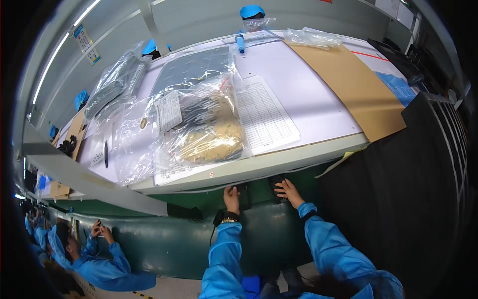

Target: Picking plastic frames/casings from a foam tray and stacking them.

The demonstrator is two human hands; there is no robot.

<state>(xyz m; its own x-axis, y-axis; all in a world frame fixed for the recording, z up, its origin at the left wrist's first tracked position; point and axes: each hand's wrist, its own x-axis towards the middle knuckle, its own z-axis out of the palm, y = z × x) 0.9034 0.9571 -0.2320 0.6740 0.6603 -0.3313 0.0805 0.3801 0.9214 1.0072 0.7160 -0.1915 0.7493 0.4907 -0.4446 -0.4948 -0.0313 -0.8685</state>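
My left hand (231, 200) is over the green belt surface, just below the table's front edge. Its fingers are curled in beside a dark flat rectangular piece (243, 197); what they hold, if anything, is hard to make out. A dark strap with a cord (218, 218) and a beaded bracelet are on that wrist. To the right, my right hand (290, 193) has its thumb and fingers on a small black object (277, 188), whose kind is too dark to tell. Both forearms wear blue sleeves.
On the white table (308, 94) lie clear plastic bags (209, 124) of parts, a printed form (266, 117), a blue marker (240, 44) and a brown cardboard sheet (348, 84). A black covered block (398, 189) stands right. A co-worker in blue (107, 269) is at the left along the green belt (164, 241).
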